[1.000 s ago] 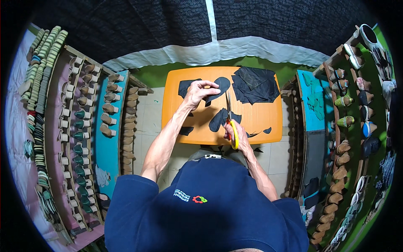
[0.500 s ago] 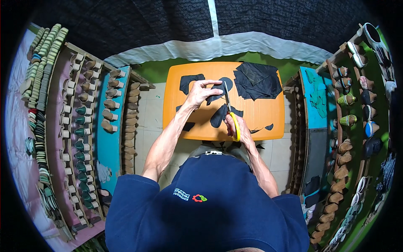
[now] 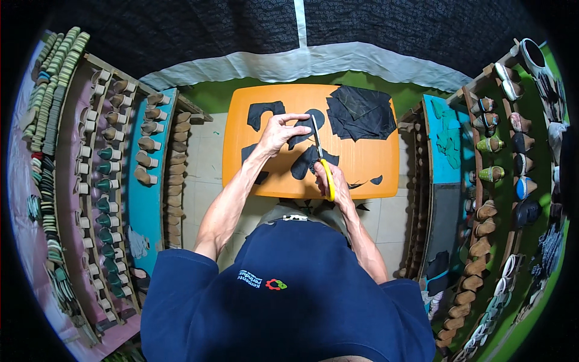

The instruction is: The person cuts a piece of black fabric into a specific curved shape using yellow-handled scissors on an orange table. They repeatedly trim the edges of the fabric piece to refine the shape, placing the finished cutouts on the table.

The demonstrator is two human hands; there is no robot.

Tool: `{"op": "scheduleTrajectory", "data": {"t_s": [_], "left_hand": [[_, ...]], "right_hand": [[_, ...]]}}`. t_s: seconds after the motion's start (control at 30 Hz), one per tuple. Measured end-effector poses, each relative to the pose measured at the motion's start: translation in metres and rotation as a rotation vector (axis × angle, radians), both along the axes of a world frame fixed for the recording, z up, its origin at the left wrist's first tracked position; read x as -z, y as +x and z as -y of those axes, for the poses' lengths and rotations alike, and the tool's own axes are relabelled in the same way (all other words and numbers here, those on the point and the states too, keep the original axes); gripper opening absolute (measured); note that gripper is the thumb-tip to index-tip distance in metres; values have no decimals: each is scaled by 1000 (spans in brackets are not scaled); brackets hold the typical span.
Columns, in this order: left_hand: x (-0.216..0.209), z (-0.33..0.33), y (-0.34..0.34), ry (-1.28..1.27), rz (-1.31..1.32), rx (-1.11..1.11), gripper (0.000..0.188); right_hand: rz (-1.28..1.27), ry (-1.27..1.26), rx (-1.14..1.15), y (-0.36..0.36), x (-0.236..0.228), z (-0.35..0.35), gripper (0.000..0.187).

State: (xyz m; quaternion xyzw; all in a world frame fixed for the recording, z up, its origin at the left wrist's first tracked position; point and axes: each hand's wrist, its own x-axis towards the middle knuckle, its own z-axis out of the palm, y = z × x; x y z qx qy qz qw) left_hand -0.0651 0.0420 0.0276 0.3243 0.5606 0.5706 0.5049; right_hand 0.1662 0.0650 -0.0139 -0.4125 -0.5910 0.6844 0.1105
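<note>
My left hand [image 3: 278, 134] is over the orange table [image 3: 235, 127], thumb and index finger closed on a small black fabric piece [image 3: 300, 139], partly hidden by the fingers. My right hand [image 3: 338, 181] grips yellow-handled scissors [image 3: 329, 181], their blades pointing away from me, close to the left fingertips. Whether the blades touch the fabric is too small to tell. A rounded black piece [image 3: 316, 117] shows just beyond the fingers. Below the blades lie larger cut black pieces [image 3: 301, 164].
A pile of black fabric [image 3: 360, 113] covers the table's far right; another black cut-out [image 3: 265, 113] lies far left. Racks of shoe lasts [image 3: 111, 187] stand on the left, racks with shoes and lasts [image 3: 485, 228] on the right. A dark curtain [image 3: 241, 30] hangs behind.
The whole view has shifted slightly, so table and racks sit further left in the picture. Both hands keep nearly the same place over the table, still holding the fabric piece and scissors.
</note>
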Motion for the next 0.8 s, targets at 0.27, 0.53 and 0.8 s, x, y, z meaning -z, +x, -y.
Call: {"op": "scheduleTrajectory", "data": {"t_s": [0.27, 0.53, 0.8], "left_hand": [[6, 0, 4, -10, 82, -33, 42], [7, -1, 12, 22, 104, -103, 43], [5, 0, 13, 21, 80, -53, 47]], "right_hand": [[-60, -75, 94, -4, 1, 4, 58], [-82, -75, 156, -9, -6, 9, 56], [-108, -49, 60, -10, -8, 2, 56]]}}
